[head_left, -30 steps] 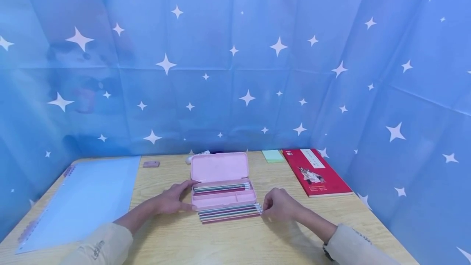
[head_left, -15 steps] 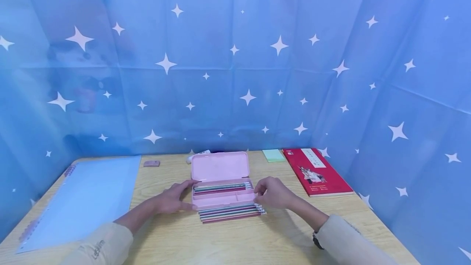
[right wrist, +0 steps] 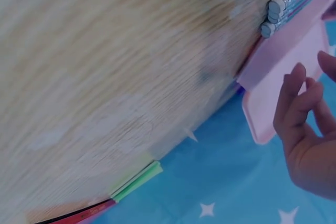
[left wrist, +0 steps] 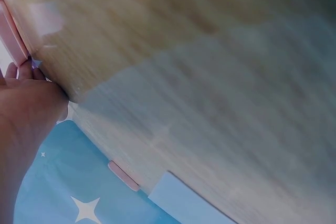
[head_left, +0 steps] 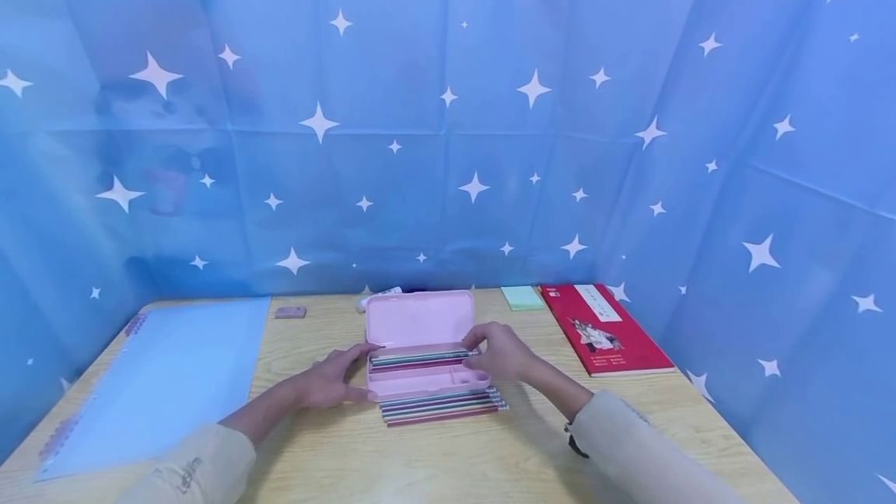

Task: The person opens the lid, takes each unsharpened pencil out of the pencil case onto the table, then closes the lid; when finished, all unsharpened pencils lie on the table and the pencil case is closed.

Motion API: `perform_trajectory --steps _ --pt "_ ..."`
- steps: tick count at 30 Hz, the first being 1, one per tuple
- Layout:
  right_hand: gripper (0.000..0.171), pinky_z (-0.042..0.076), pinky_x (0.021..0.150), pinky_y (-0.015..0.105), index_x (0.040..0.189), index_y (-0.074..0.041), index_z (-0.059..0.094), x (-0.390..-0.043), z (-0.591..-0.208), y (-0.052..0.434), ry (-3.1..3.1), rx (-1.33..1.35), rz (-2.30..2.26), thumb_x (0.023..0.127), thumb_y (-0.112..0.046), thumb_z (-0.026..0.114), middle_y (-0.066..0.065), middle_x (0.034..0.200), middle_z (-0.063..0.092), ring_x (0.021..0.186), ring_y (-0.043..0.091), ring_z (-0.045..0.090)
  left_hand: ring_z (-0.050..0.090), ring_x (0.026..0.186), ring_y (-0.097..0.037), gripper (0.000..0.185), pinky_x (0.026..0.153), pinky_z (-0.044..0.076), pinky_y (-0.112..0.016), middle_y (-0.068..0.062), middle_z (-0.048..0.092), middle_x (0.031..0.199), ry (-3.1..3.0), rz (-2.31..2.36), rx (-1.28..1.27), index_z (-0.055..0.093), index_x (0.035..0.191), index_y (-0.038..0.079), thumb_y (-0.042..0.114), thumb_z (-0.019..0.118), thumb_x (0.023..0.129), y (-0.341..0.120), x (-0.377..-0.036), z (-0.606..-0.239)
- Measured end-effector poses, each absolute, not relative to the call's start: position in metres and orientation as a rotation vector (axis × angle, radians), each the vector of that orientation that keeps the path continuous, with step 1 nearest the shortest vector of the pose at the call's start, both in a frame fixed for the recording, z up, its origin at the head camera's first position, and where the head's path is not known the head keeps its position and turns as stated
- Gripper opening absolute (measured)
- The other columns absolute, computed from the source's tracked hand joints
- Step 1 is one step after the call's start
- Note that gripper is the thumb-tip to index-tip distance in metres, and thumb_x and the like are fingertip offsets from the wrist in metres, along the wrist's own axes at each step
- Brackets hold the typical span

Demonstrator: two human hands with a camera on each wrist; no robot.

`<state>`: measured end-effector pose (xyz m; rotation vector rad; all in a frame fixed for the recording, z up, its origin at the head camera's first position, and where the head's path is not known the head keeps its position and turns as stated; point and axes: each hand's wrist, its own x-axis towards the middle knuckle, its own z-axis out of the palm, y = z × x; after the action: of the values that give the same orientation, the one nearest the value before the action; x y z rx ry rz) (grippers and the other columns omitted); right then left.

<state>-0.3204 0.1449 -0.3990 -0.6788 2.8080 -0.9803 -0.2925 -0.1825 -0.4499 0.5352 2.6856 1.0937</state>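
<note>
**Two hands at an open pink pencil case**

On the far left of the wooden tabletop [head_left: 434, 449] lies a pale blue spiral-bound sheet pad [head_left: 164, 379], with a small pink eraser [head_left: 289, 312] just beyond its far corner. Next, the left hand [head_left: 329, 379] rests against the left end of the pink pencil case [head_left: 423, 368], fingers straight and thumb spread, seemingly bracing it so it does not slide. The case sits at the centre, lid up, pencils inside. A row of loose pencils [head_left: 444, 404] lies just in front of it. The right hand [head_left: 498, 351] reaches over the case's right end, fingers curled at the pencil ends inside; whether its grip has closed on one I cannot tell. Further right lie a green sticky-note pad [head_left: 521, 298] and a red book [head_left: 605, 327].
</note>
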Motion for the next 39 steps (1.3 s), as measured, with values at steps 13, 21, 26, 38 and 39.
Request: perform_trajectory --steps 13,21,26,38,39 --pt "0.016 0.054 0.090 0.041 0.103 -0.003 0.072 -0.336 -0.411 0.130 2.796 -0.694 -0.992 0.088 -0.002 0.072 0.006 0.100 0.069 0.098 0.022 0.063 0.026 0.143 -0.044 0.090 0.114 0.020 -0.065 -0.017 0.035 0.156 2.695 1.088 0.534 0.038 0.152 0.017 0.049 0.079 0.079 -0.182 -0.291 -0.452" --pt "0.014 0.055 0.085 0.035 0.101 -0.008 0.074 -0.345 -0.414 0.125 2.810 -0.655 -0.934 0.088 -0.002 0.072 0.000 0.095 0.069 0.090 0.016 0.062 0.028 0.142 -0.044 0.089 0.113 0.021 -0.065 -0.017 0.035 0.155 2.687 1.099 0.527 0.037 0.152 0.017 0.048 0.079 0.079 -0.183 -0.292 -0.452" --pt "0.015 0.056 0.084 0.036 0.101 -0.005 0.074 -0.346 -0.414 0.124 2.802 -0.647 -0.915 0.087 -0.002 0.073 0.002 0.093 0.070 0.088 0.017 0.063 0.028 0.142 -0.042 0.089 0.113 0.022 -0.065 -0.016 0.035 0.156 2.685 1.095 0.511 0.037 0.152 0.019 0.048 0.079 0.079 -0.182 -0.292 -0.451" --pt "0.013 0.056 0.079 0.032 0.099 -0.009 0.074 -0.347 -0.415 0.120 2.798 -0.540 -0.899 0.087 -0.003 0.074 -0.002 0.088 0.067 0.084 0.015 0.061 0.028 0.143 -0.041 0.088 0.113 0.021 -0.065 -0.015 0.035 0.156 2.681 1.095 0.518 0.037 0.152 0.019 0.048 0.079 0.080 -0.182 -0.291 -0.449" --pt "0.012 0.056 0.079 0.032 0.098 -0.009 0.075 -0.347 -0.415 0.120 2.806 -0.542 -0.891 0.087 -0.003 0.074 -0.003 0.088 0.067 0.084 0.015 0.061 0.028 0.143 -0.041 0.088 0.113 0.022 -0.064 -0.015 0.035 0.156 2.680 1.092 0.519 0.037 0.152 0.019 0.048 0.078 0.080 -0.182 -0.291 -0.449"
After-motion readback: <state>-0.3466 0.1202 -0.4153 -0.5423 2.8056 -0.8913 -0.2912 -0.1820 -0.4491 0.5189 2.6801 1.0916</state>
